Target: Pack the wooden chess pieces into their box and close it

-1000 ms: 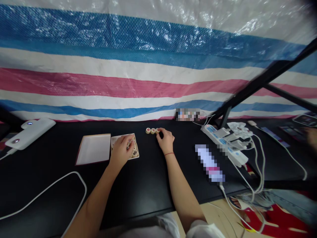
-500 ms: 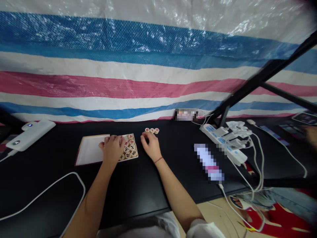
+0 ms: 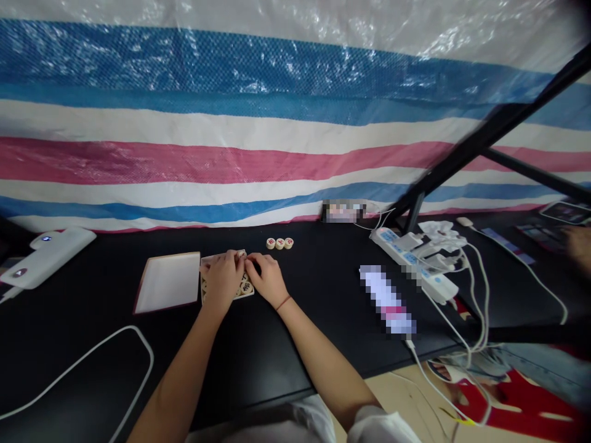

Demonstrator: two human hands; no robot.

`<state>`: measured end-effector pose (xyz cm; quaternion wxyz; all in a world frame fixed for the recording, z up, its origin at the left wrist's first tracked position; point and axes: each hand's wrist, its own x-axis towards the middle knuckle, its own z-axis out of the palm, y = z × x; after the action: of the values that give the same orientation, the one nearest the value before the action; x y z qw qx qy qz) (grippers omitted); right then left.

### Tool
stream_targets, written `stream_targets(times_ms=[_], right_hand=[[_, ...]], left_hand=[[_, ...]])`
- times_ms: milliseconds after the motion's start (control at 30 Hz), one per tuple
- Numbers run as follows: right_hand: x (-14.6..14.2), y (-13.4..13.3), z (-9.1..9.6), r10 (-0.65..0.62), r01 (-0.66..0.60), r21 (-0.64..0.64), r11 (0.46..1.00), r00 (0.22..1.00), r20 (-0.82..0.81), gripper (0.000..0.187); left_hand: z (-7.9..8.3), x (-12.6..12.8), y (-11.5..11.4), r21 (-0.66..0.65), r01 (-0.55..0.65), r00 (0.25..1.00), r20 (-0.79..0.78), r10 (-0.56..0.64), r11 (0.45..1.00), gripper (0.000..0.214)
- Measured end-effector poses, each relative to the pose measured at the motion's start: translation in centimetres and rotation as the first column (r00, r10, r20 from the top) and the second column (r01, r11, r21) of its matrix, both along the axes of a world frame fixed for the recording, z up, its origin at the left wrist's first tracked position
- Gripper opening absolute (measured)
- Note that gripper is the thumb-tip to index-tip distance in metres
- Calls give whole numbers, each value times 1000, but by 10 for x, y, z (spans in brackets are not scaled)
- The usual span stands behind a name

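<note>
L hand (image 3: 223,280) & R hand (image 3: 265,278) cupped over xiangqi pcs (image 3: 245,287) in tray (image 3: 248,296), grip unclear; 3 pcs (image 3: 279,243) beyond.

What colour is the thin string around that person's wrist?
The thin string bracelet on the right wrist is red; it shows best in the head view.

Tarp (image 3: 231,161) striped blue, white, pink; xiangqi pieces (image 3: 279,243) cream, red characters; desk (image 3: 323,295) black.

this looks like a makeshift work corner, not a real room. a striped plastic tarp (image 3: 231,160) hangs behind a black table (image 3: 92,307), with a power strip (image 3: 410,258) and white cords (image 3: 480,295) on top.
</note>
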<state>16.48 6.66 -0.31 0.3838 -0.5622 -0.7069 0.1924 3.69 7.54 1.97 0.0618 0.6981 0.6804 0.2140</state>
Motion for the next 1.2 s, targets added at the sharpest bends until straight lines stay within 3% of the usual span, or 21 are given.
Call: stream_targets(times_ms=[200, 400, 600, 767, 933, 1033, 1100, 1200], right_hand=[[3, -2, 5, 20, -17, 115, 993, 999, -26, 35], [4, -7, 10, 57, -60, 180, 982, 998, 23, 27], [25, 0, 10, -184, 190, 192, 963, 982, -50, 20], [45, 7, 3, -350, 350, 14, 937, 934, 77, 28], [46, 7, -2, -283, 293, -15, 956, 934, 218, 11], [39, 3, 6, -281, 275, 62, 959, 953, 113, 12], [30, -3, 16, -163, 164, 136, 977, 986, -23, 17], [14, -12, 28, 132, -106, 217, 970, 985, -110, 28]], left_hand=[[11, -3, -4, 91, 12, 986, 167, -27, 996, 20], [12, -19, -13, 54, 110, 884, 451, -122, 992, 30], [5, -42, -11, 114, -105, 796, 605, 15, 988, 35], [-1, -57, -4, 227, -120, 760, 648, -58, 966, 38], [-3, -59, -3, 151, -136, 749, 662, 2, 979, 41], [-1, -54, -7, 137, -71, 771, 636, -33, 988, 37], [0, -49, -11, 146, -1, 794, 601, -88, 989, 32], [3, -41, -17, 159, 96, 810, 561, -170, 983, 28]])
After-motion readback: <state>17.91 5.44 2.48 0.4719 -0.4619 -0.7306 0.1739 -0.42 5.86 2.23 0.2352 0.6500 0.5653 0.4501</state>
